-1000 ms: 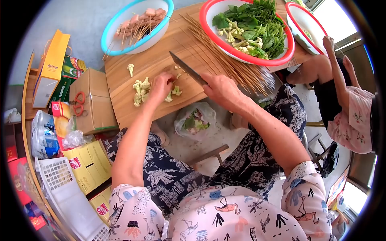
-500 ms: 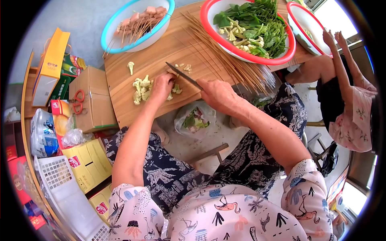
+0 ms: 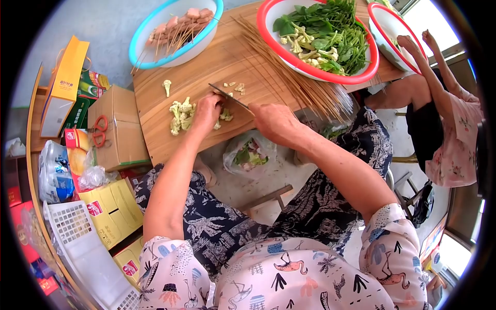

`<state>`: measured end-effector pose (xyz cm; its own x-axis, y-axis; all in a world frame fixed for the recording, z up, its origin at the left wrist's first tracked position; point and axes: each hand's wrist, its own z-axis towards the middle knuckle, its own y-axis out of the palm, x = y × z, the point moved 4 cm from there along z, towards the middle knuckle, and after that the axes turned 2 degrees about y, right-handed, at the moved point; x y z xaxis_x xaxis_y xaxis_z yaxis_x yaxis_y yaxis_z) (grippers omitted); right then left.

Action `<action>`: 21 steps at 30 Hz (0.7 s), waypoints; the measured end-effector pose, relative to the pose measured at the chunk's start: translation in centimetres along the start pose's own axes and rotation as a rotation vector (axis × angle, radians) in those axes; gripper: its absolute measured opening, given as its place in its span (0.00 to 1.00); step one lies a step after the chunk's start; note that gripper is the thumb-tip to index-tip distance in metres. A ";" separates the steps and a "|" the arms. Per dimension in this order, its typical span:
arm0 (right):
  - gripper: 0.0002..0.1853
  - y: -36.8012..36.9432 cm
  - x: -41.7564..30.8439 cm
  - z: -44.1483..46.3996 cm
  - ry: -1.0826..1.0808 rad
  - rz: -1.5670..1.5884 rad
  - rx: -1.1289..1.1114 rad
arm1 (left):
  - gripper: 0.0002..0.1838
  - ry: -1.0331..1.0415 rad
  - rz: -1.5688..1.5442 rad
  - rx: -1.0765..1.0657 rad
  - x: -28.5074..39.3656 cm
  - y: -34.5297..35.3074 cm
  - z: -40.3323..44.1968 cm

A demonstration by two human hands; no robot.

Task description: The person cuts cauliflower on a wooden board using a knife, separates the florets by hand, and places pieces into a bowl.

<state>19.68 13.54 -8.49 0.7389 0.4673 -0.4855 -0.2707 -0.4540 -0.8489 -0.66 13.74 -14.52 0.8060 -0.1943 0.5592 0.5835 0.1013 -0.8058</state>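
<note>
My right hand (image 3: 276, 123) is closed round the handle of a knife (image 3: 231, 98). Its blade slants up and left over the wooden table (image 3: 157, 137), its edge close to the fingers of my left hand (image 3: 208, 109). Those fingers are bent and pinched together on a cauliflower floret, mostly hidden by the hand and blade. Left of that hand lies a small pile of cauliflower florets (image 3: 181, 116). A single floret (image 3: 167, 88) rests farther back. Small cut cauliflower pieces (image 3: 238, 88) are scattered just beyond the knife.
Behind are a blue-rimmed bowl (image 3: 133, 49) of skewered meat and a red-rimmed bowl (image 3: 330, 79) of greens and cauliflower. Bamboo skewers (image 3: 289, 64) lie between them. A plastic bag of scraps (image 3: 250, 157) is below the table edge; another person (image 3: 452, 134) sits at right.
My right hand and the knife have shifted slightly left, the blade now nearer my left fingers. My left hand stays nearly in place. The other person's hands have moved apart.
</note>
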 end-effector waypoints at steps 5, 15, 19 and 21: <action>0.08 -0.5 0.1 -0.3 -0.030 0.024 0.040 | 0.10 0.002 0.054 -0.054 -0.8 -1.7 -0.1; 0.12 -3.7 0.3 -1.7 0.060 0.105 0.101 | 0.19 -0.464 0.244 0.252 -13.7 -9.5 1.3; 0.09 -2.6 0.8 -1.4 0.027 0.108 0.116 | 0.26 -0.483 0.237 0.240 -16.3 -8.1 2.4; 0.09 -2.4 1.0 -1.4 0.020 0.112 0.098 | 0.25 -0.414 0.223 0.269 -17.3 -7.3 2.7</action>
<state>21.92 14.01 -6.62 0.7123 0.4023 -0.5751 -0.4105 -0.4258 -0.8063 -18.58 19.02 -17.78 0.8535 0.2557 0.4541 0.3548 0.3532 -0.8657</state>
